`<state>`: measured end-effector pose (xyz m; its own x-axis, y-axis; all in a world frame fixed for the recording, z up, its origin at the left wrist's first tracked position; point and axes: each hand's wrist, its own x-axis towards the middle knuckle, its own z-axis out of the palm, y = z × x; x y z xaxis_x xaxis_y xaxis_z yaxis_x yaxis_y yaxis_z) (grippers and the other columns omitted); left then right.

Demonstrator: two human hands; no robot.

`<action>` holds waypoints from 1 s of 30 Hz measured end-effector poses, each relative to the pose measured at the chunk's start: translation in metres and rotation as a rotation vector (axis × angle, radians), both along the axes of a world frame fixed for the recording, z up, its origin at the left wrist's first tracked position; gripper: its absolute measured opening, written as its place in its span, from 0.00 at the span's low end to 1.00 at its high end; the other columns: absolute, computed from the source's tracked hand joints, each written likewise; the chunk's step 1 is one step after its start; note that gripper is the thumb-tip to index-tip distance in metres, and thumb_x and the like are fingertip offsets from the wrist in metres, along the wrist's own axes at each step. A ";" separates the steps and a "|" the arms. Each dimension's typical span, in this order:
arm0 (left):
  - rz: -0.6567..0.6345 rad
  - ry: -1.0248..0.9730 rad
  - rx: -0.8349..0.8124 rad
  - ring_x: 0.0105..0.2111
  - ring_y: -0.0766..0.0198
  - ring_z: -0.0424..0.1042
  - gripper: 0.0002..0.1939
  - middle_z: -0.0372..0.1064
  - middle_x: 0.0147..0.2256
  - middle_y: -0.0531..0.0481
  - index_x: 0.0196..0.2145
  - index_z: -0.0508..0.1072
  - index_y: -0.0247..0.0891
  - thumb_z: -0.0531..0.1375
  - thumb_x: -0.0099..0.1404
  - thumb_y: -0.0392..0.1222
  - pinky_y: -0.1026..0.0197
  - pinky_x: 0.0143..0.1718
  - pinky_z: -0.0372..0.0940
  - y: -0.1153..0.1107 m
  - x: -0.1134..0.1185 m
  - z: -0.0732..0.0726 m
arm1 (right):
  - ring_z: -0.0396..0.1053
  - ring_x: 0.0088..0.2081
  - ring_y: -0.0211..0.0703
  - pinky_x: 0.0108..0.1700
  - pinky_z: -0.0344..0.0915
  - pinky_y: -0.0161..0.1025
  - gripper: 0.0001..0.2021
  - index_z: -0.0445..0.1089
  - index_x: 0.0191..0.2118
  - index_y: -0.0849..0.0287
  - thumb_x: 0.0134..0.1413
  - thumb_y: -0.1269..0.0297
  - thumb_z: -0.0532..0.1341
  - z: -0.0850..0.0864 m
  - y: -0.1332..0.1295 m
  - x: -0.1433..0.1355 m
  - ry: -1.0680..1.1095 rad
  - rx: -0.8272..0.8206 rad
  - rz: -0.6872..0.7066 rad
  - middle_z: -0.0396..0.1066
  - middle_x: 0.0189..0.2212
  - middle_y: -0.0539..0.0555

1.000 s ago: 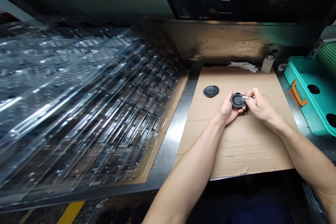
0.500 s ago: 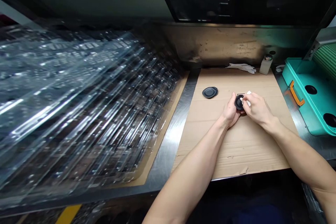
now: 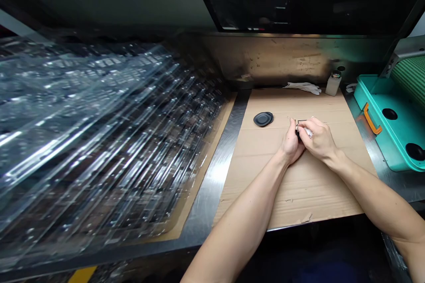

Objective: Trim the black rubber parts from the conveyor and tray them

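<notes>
Above a cardboard sheet [image 3: 292,181], my left hand [image 3: 290,145] is closed around a small black round part [image 3: 298,135], most of which the fingers hide. My right hand [image 3: 319,139] pinches a white wad of cloth or tissue [image 3: 309,132] and presses it against that part. Both hands meet over the middle of the sheet. To their left, a black disc-shaped piece [image 3: 263,119], or possibly two overlapping ones, lies flat on the cardboard.
Stacked clear plastic trays [image 3: 133,141] fill the left side. White gloves [image 3: 303,87] and a bottle with a metal cap [image 3: 333,84] stand along the back. At right, a teal bin [image 3: 381,139] with an orange handle [image 3: 372,119] holds black round pieces.
My right hand and the white wad have shifted slightly left over the black part, covering more of it. The whole view has moved a little.
</notes>
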<state>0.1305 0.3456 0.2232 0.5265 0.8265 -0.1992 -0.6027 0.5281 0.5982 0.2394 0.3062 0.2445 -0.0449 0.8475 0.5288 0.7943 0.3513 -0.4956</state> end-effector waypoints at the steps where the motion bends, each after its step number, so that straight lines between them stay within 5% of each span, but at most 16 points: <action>1: -0.006 -0.009 0.005 0.51 0.54 0.79 0.33 0.81 0.40 0.40 0.34 0.78 0.34 0.45 0.80 0.60 0.57 0.56 0.71 -0.001 0.001 0.000 | 0.74 0.41 0.47 0.46 0.69 0.41 0.12 0.78 0.44 0.57 0.70 0.64 0.56 -0.002 0.001 -0.001 -0.004 0.015 -0.027 0.76 0.39 0.58; 8: -0.003 -0.023 -0.027 0.53 0.53 0.79 0.29 0.81 0.42 0.40 0.36 0.78 0.35 0.49 0.79 0.61 0.54 0.58 0.71 -0.004 0.004 0.001 | 0.74 0.42 0.49 0.46 0.69 0.43 0.12 0.77 0.43 0.58 0.71 0.63 0.55 -0.009 0.005 0.000 -0.005 0.061 -0.087 0.76 0.41 0.60; 16: 0.073 0.088 -0.051 0.46 0.56 0.81 0.33 0.81 0.39 0.40 0.40 0.81 0.33 0.45 0.80 0.61 0.59 0.51 0.72 0.005 -0.007 0.005 | 0.75 0.42 0.45 0.47 0.68 0.41 0.05 0.76 0.39 0.56 0.63 0.70 0.62 0.001 -0.001 0.015 -0.033 -0.108 0.304 0.78 0.40 0.55; 21: 0.031 0.019 -0.028 0.28 0.64 0.74 0.34 0.77 0.31 0.45 0.36 0.79 0.34 0.43 0.81 0.59 0.64 0.32 0.68 0.004 -0.004 0.003 | 0.75 0.44 0.47 0.46 0.69 0.41 0.08 0.76 0.42 0.57 0.68 0.68 0.59 0.003 0.000 0.022 -0.129 -0.128 0.045 0.77 0.43 0.58; 26: 0.063 0.045 -0.018 0.32 0.63 0.76 0.31 0.78 0.32 0.45 0.34 0.78 0.34 0.44 0.82 0.53 0.63 0.40 0.69 0.001 0.000 -0.002 | 0.74 0.46 0.50 0.46 0.68 0.41 0.12 0.76 0.47 0.58 0.72 0.65 0.55 0.004 0.000 0.008 -0.292 -0.126 -0.027 0.76 0.45 0.59; 30: 0.073 0.064 0.013 0.25 0.66 0.71 0.32 0.76 0.28 0.47 0.34 0.79 0.34 0.42 0.82 0.53 0.63 0.36 0.68 0.001 -0.002 -0.002 | 0.75 0.44 0.50 0.45 0.69 0.42 0.11 0.76 0.46 0.58 0.71 0.66 0.56 0.004 0.001 0.012 -0.282 -0.206 -0.102 0.76 0.46 0.61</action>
